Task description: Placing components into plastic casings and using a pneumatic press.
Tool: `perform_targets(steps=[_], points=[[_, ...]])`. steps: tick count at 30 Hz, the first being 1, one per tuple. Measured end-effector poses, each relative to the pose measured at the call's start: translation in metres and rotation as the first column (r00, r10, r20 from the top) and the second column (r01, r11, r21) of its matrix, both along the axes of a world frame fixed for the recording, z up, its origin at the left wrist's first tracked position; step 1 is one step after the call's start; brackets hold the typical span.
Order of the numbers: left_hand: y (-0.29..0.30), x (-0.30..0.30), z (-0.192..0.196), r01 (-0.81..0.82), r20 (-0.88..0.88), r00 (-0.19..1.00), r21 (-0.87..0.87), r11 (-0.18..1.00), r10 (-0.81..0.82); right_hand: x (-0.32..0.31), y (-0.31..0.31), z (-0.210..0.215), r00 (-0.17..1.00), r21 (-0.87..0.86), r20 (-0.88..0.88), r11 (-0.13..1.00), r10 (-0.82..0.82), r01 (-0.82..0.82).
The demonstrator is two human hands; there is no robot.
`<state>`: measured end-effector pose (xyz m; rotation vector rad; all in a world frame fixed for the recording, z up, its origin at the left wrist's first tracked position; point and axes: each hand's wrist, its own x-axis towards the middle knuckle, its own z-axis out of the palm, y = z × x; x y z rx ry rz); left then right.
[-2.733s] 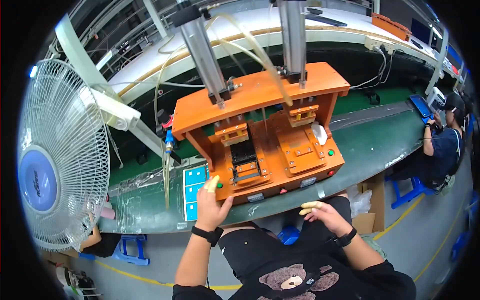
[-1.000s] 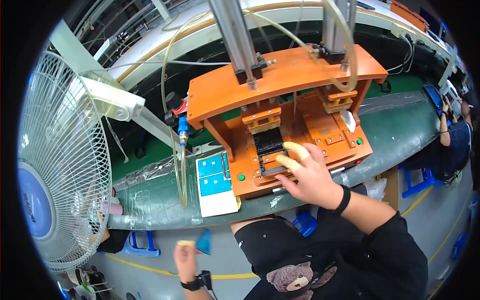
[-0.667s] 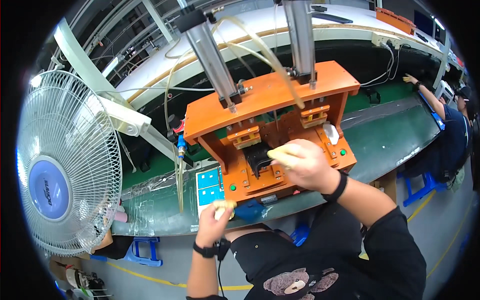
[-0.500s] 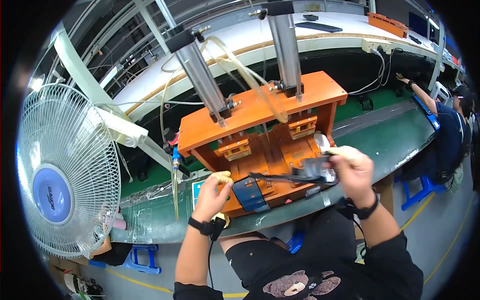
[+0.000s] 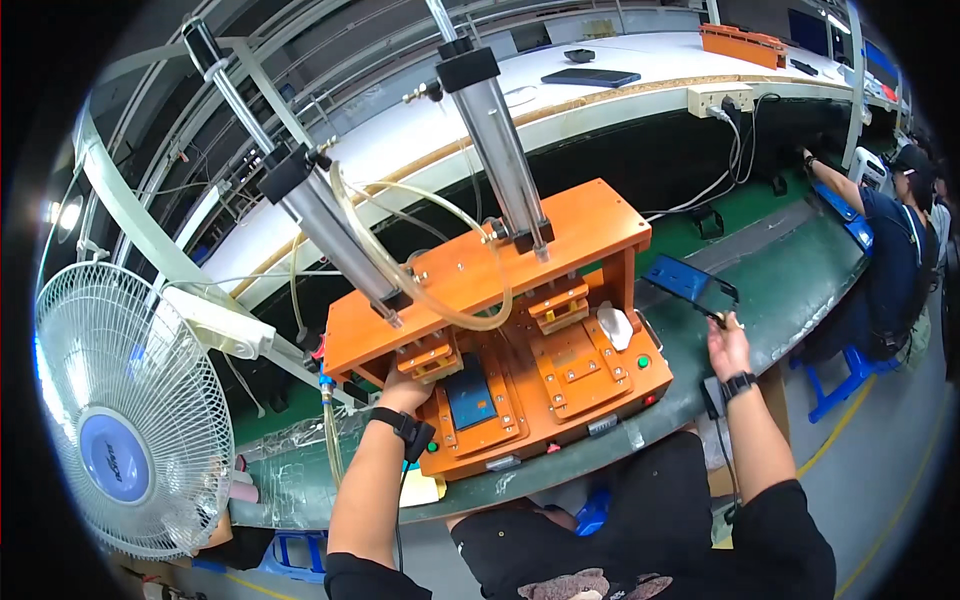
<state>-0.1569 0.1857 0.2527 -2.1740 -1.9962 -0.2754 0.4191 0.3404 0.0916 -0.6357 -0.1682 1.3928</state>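
Observation:
My right hand [image 5: 730,347] pinches the near corner of a thin black rectangular frame [image 5: 736,296] with a dark blue panel across its far part, held over the green bench to the right of an orange press [image 5: 480,275]. In the press's left fixture lies a dark blue flat rectangular panel [image 5: 470,398]. My left hand [image 5: 403,393] reaches in beside that panel, under the left press head [image 5: 428,360]. Its fingers are mostly hidden there. The right fixture [image 5: 580,372] shows its bare orange plate, with a crumpled white piece [image 5: 614,327] at its far right corner.
Two air cylinders [image 5: 495,140] with looping hoses rise above the press. A white fan [image 5: 115,455] stands at the left. Green buttons [image 5: 644,362] are on the press's top. Behind runs a white shelf [image 5: 640,65]. Another person [image 5: 870,215] works at the far right.
My right hand has carried the black frame right, away from the press. My left hand has moved under the left press head. The blue panel now lies flat in the left fixture. The view has shifted.

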Motion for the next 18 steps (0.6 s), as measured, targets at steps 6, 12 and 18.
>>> perform_targets(steps=[6, 12, 18], points=[[0.016, -0.028, -0.039, 0.034, 0.309, 0.948, 0.14, 0.99, -0.076, -0.077, 0.098, 0.024, 0.735, -0.358, 0.544, 0.904, 0.404, -0.232], [0.012, -0.027, -0.045, -0.213, 0.974, 0.017, -0.216, 0.953, 0.225, -0.067, 0.118, 0.017, 0.518, -0.365, 0.714, 0.882, 0.471, -0.298], [0.006, -0.029, -0.031, -0.201, -0.413, 0.887, 0.063, 0.978, 0.208, -0.08, 0.105, 0.026, 0.525, -0.215, 0.776, 0.929, 0.35, -0.301]])
